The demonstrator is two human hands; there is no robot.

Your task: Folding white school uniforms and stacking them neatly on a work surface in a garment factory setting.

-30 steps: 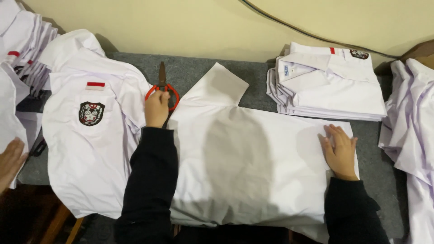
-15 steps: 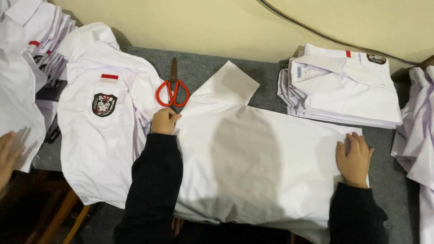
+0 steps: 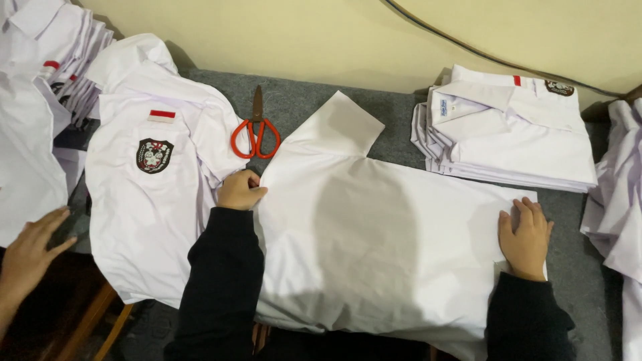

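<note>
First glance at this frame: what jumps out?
The orange-handled scissors on the grey table, just above the left hand. Then the big white shirt lying back-up at centre, pinned by that hand and the right hand. A folded shirt stack sits top right.

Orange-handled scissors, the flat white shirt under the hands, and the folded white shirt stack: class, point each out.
Orange-handled scissors (image 3: 255, 137), head view, on the orange handle loops.
Flat white shirt (image 3: 381, 234), head view, on its back panel.
Folded white shirt stack (image 3: 515, 137), head view, on the top shirt.
</note>
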